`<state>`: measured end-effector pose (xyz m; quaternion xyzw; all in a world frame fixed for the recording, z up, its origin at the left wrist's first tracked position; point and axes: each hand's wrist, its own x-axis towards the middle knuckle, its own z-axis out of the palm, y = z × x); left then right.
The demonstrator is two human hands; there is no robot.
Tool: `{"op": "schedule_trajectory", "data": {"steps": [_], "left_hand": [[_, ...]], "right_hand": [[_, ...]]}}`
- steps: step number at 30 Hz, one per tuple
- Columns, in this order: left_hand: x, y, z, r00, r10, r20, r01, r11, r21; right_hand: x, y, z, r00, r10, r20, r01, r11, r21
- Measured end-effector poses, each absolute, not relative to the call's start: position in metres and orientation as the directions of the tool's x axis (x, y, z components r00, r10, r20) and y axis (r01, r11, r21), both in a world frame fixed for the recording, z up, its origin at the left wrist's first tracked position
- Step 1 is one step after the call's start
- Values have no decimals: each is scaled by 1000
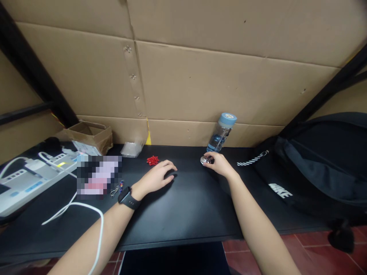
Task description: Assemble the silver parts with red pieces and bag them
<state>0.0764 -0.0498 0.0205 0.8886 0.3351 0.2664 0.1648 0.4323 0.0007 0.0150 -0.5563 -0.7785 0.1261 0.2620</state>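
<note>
My right hand (217,163) has its fingers around a small round silvery object (205,160) at the table's back, just in front of a clear water bottle (220,133) with a blue lid. My left hand (158,175) rests over the black table (183,214) with its fingers apart and nothing in them; a dark watch is on that wrist. A small pile of red clips or similar pieces (153,160) lies just beyond the left hand.
On the left are a white power strip (43,172), a white cable (100,229), an open cardboard box (93,135), a clear plastic packet (132,149) and a keyring (115,190). A black backpack (321,168) with a striped cord (252,159) fills the right side.
</note>
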Motion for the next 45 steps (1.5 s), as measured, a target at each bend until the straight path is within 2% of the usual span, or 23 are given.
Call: {"op": "schedule_trajectory", "data": {"steps": [16,33,45], "left_hand": [[76,-50,20,633,684,363,510,-721,469],[77,-51,20,637,680,364,506,-725,467],[77,-50,17,648,684,336,520,-719,461]], "right_hand": [[430,-3,23,-296,916,270,796,393,-460],[437,-4,26,-239,950,203,845,306,-439],[437,-5,24,-220,961,166,838,273,-473]]}}
